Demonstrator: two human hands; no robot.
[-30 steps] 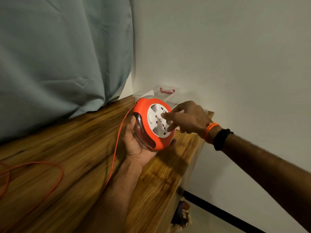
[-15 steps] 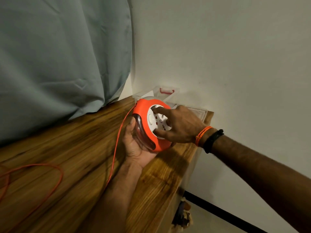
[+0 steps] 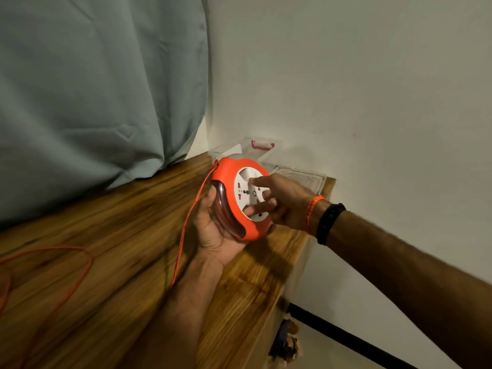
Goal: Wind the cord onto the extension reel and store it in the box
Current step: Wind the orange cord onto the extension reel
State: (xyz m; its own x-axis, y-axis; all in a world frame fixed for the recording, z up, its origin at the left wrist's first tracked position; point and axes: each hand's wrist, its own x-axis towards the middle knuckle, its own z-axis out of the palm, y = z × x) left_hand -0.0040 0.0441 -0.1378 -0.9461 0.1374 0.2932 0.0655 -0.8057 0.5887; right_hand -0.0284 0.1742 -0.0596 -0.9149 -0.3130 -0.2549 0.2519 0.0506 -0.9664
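Curtain [image 3: 93,89]: pale blue-green cloth, hanging along the far left, its lower edge meeting the table.

Table [image 3: 106,235]: wooden top with strong grain, running from the near left to the far right corner by the wall.

Cord [image 3: 82,265]: orange, thin; one loose loop lies on the table at the near left, and one strand rises from beside the left forearm up to the reel's top left edge.

Left hand [image 3: 213,233]: palm up, fingers curled round the back and lower rim of the reel, holding it just above the table.

Reel [image 3: 239,198]: round, orange casing with a dark clear band on its left side and a white socket face turned toward the camera; held up on edge near the table's far right corner.

Right hand [image 3: 285,198]: thumb and fingers spread and resting on the white socket face, gripping nothing; orange and black bands at the wrist.

Box [image 3: 300,177]: clear plastic, with a red handle behind it, on the table just behind the reel, against the white wall [image 3: 346,89].
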